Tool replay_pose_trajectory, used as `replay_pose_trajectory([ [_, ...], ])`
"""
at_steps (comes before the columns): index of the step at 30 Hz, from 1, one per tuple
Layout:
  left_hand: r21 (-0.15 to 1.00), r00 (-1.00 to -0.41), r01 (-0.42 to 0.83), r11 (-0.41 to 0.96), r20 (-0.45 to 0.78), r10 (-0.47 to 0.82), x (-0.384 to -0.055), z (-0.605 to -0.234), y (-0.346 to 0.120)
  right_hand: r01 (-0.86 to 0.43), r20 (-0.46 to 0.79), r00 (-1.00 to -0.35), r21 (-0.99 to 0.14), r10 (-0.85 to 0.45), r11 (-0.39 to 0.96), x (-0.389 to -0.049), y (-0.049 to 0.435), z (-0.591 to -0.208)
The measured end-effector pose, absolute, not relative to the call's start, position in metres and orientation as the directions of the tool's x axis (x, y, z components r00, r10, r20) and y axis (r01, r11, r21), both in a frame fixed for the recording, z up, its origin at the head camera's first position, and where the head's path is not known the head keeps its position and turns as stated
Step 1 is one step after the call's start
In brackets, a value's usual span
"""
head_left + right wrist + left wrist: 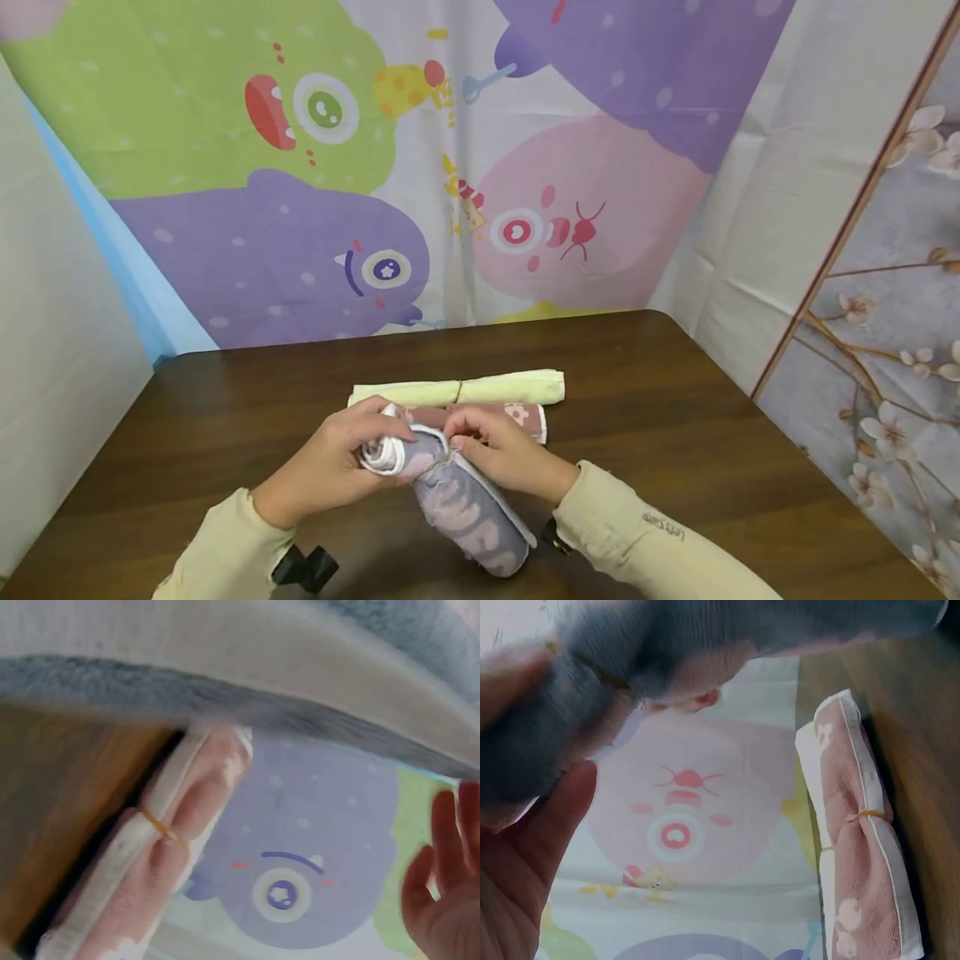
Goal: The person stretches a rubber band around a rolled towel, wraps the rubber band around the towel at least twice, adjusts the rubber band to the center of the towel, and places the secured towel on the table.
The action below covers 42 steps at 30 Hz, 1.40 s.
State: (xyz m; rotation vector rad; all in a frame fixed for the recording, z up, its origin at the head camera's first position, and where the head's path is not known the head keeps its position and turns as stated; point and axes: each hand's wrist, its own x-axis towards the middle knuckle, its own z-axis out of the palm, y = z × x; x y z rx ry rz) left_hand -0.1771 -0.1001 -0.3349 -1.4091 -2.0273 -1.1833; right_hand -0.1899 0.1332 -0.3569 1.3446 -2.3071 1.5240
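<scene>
A rolled grey-and-pink towel (pixel 468 508) with white edging is tilted above the table in the head view, a thin rubber band (pixel 438 463) round its upper part. My left hand (pixel 341 458) grips the towel's upper end, thumb and fingers on opposite sides. At the band, my right hand (pixel 506 454) has its thumb and fingertips together, pinching it. Behind the hands lie a rolled pink towel (pixel 528 421), partly hidden, and a rolled pale yellow towel (pixel 517 387). In the left wrist view the pink towel (pixel 862 855) also has a band round its middle.
The dark wooden table (pixel 712 483) reaches back to a cartoon-printed cloth (pixel 315 242) hanging behind it. White cloth (pixel 67 250) hangs at the left, and a flower-printed panel (pixel 885 333) stands on the right.
</scene>
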Motion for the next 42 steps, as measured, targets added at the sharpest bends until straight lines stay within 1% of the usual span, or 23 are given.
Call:
replay_pose_trajectory([
  [2,0.384,-0.391,0.914,0.127,0.755,0.527,-0.178,-0.335,-0.099,-0.806,0.592,-0.509,-0.583,-0.625,0.104,-0.189,0.133,-0.354],
  [3,0.379,-0.385,0.917,0.123,0.765,0.515,-0.178,-0.334,-0.098,-0.866,0.647,-0.439,-0.490,-0.623,0.101,-0.189,0.132,-0.352],
  [5,0.363,-0.377,0.923,0.132,0.774,0.508,-0.177,-0.333,-0.096,-0.959,0.731,-0.276,-0.255,-0.624,0.126,-0.187,0.131,-0.346],
  [6,0.351,-0.370,0.926,0.137,0.777,0.509,-0.177,-0.333,-0.095,-0.981,0.754,-0.192,-0.123,-0.628,0.153,-0.186,0.130,-0.344],
  [7,0.345,-0.366,0.928,0.140,0.777,0.513,-0.177,-0.332,-0.094,-0.984,0.765,-0.116,-0.002,-0.634,0.179,-0.184,0.129,-0.342],
  [9,0.339,-0.364,0.929,0.149,0.768,0.527,-0.177,-0.329,-0.092,-0.946,0.757,-0.006,0.208,-0.654,0.250,-0.181,0.126,-0.339],
  [10,0.332,-0.365,0.930,0.161,0.762,0.536,-0.177,-0.327,-0.091,-0.913,0.747,0.031,0.292,-0.664,0.285,-0.180,0.125,-0.338],
  [12,0.328,-0.371,0.927,0.181,0.746,0.553,-0.177,-0.325,-0.089,-0.847,0.730,0.068,0.402,-0.680,0.347,-0.178,0.123,-0.338],
  [14,0.330,-0.380,0.924,0.194,0.726,0.573,-0.175,-0.323,-0.088,-0.795,0.718,0.073,0.461,-0.693,0.395,-0.178,0.124,-0.339],
  [19,0.341,-0.404,0.914,0.219,0.717,0.568,-0.172,-0.326,-0.086,-0.728,0.691,0.068,0.528,-0.720,0.437,-0.178,0.125,-0.341],
  [21,0.337,-0.413,0.911,0.240,0.727,0.548,-0.172,-0.328,-0.085,-0.709,0.682,0.049,0.538,-0.729,0.455,-0.177,0.124,-0.342],
  [24,0.319,-0.428,0.902,0.292,0.749,0.505,-0.172,-0.329,-0.085,-0.699,0.678,-0.001,0.525,-0.735,0.485,-0.176,0.123,-0.343],
  [26,0.308,-0.445,0.888,0.343,0.763,0.468,-0.173,-0.329,-0.085,-0.705,0.677,-0.031,0.507,-0.735,0.496,-0.176,0.124,-0.345],
  [30,0.351,-0.513,0.833,0.427,0.777,0.363,-0.177,-0.326,-0.088,-0.740,0.662,-0.061,0.472,-0.747,0.479,-0.175,0.130,-0.354],
  [34,0.421,-0.580,0.780,0.463,0.764,0.283,-0.182,-0.325,-0.093,-0.774,0.655,-0.076,0.436,-0.751,0.459,-0.172,0.141,-0.368],
  [38,0.486,-0.643,0.722,0.493,0.733,0.220,-0.187,-0.327,-0.098,-0.798,0.683,-0.099,0.381,-0.724,0.468,-0.169,0.150,-0.378],
  [40,0.515,-0.672,0.692,0.505,0.715,0.191,-0.188,-0.328,-0.099,-0.828,0.699,-0.125,0.317,-0.704,0.462,-0.168,0.152,-0.383],
  [41,0.521,-0.681,0.682,0.513,0.708,0.187,-0.187,-0.327,-0.099,-0.856,0.698,-0.161,0.253,-0.698,0.451,-0.169,0.153,-0.386],
  [42,0.526,-0.693,0.671,0.522,0.695,0.192,-0.185,-0.327,-0.098,-0.885,0.691,-0.214,0.162,-0.690,0.436,-0.170,0.153,-0.389],
])
